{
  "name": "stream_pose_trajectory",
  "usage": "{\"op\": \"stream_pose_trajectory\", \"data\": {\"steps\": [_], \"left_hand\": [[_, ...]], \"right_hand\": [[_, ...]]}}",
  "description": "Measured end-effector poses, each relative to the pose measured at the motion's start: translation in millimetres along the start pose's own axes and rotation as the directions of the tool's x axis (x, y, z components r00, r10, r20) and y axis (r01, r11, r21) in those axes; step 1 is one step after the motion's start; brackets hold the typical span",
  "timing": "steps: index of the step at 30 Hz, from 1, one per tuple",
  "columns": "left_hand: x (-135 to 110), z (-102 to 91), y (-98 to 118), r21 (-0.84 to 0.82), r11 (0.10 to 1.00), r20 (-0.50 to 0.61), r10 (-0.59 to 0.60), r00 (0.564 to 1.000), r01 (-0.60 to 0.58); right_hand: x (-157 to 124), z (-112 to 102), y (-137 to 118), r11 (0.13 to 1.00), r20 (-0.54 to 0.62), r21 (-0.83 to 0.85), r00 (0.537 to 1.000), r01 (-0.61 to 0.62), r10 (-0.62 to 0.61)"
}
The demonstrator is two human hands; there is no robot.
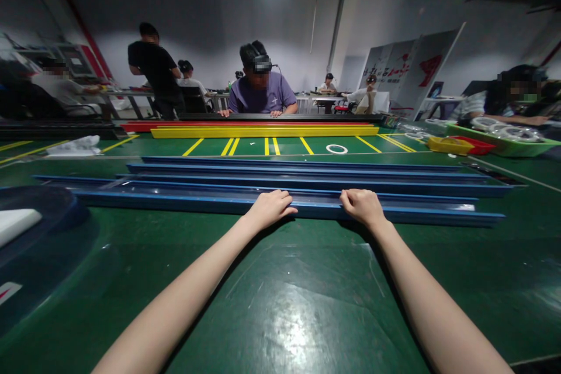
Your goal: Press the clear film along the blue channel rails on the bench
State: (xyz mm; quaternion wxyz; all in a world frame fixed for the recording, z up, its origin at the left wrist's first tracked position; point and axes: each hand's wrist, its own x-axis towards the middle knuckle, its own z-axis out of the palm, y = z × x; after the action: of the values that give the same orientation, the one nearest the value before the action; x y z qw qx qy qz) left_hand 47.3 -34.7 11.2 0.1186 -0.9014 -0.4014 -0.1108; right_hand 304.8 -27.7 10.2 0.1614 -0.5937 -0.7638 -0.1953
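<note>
Several long blue channel rails [307, 181] lie side by side across the green table [284, 304]. My left hand [270, 208] and my right hand [362, 207] both rest on the near edge of the nearest blue rail [175, 203], fingers curled over its lip and gripping it. The two hands sit about a hand's width apart near the rail's middle.
Beyond the blue rails lie a yellow rail [263, 132] and a red rail [140, 126], with a person in a purple shirt [262, 93] across the table. A white ring [336, 149] lies mid-table. Yellow, red and green trays [464, 145] stand far right; a dark blue object [39, 216] sits left.
</note>
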Motion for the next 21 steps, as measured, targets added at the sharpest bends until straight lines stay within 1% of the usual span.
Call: {"op": "stream_pose_trajectory", "data": {"steps": [13,21], "left_hand": [[0.5,-3.2,0.4,-0.03,0.999,0.017,-0.017,1.0,0.017],[2.4,-4.4,-0.1,-0.07,0.996,0.033,-0.05,0.998,0.053]], "right_hand": [[0.3,-0.8,-0.7,1.0,0.015,0.005,1.0,-0.024,0.024],[0.5,1.2,-0.2,1.0,-0.011,0.005,1.0,-0.019,0.019]]}}
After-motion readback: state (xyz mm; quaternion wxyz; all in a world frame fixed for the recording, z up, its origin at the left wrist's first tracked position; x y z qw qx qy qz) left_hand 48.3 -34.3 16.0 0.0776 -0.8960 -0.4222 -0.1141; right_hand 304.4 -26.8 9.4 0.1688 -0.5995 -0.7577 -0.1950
